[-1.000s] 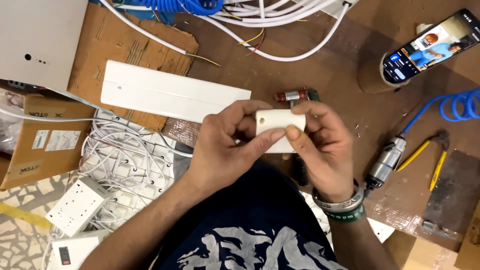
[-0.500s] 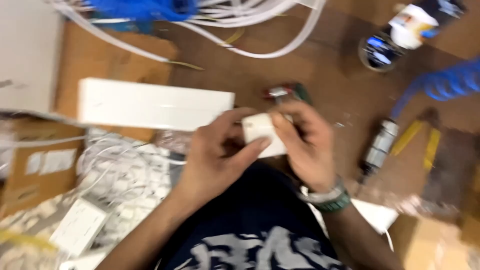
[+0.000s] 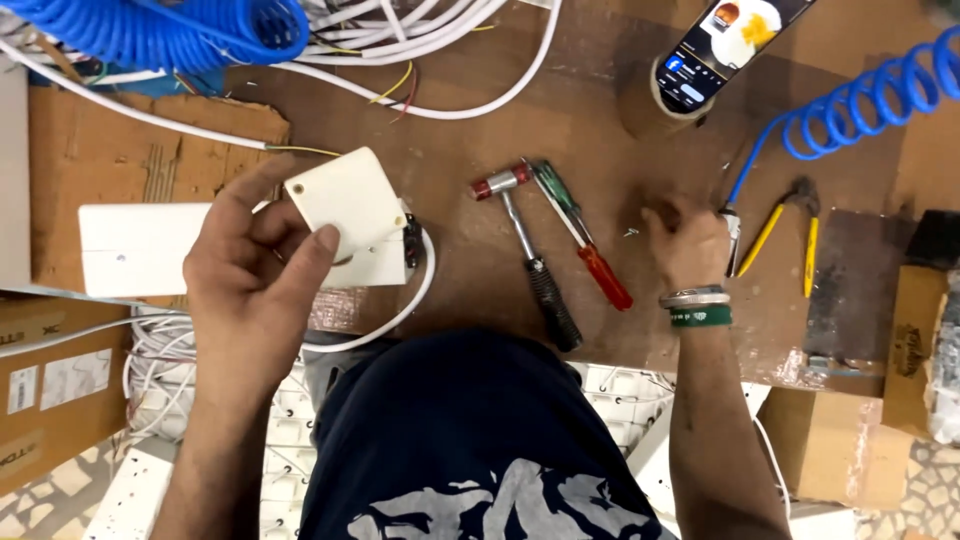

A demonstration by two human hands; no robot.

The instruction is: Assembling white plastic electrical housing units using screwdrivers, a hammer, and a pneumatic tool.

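- Blue coiled hose [image 3: 150, 25] — upper part cut off by the top edge; its full length could not be seen.
- Second blue coiled hose [image 3: 870, 95] — ran out past the right edge.
- Phone [image 3: 730, 35] — top cut off; the screen picture was too small to make out.
- White cables [image 3: 420, 20] — ends lost beyond the top edge.
- Right hand [image 3: 690, 245] — fingertips curled under, so what they touched on the table could not be told; a tiny object [image 3: 631, 232] beside it was too small to identify.
- White box [image 3: 345, 205] in the left hand [image 3: 250, 290] — underside hidden, lower corner covered by the fingers.
- Cardboard box [image 3: 45, 390] — cut off at the left edge.
- Long white panel [image 3: 140, 250] — right end hidden behind the left hand.
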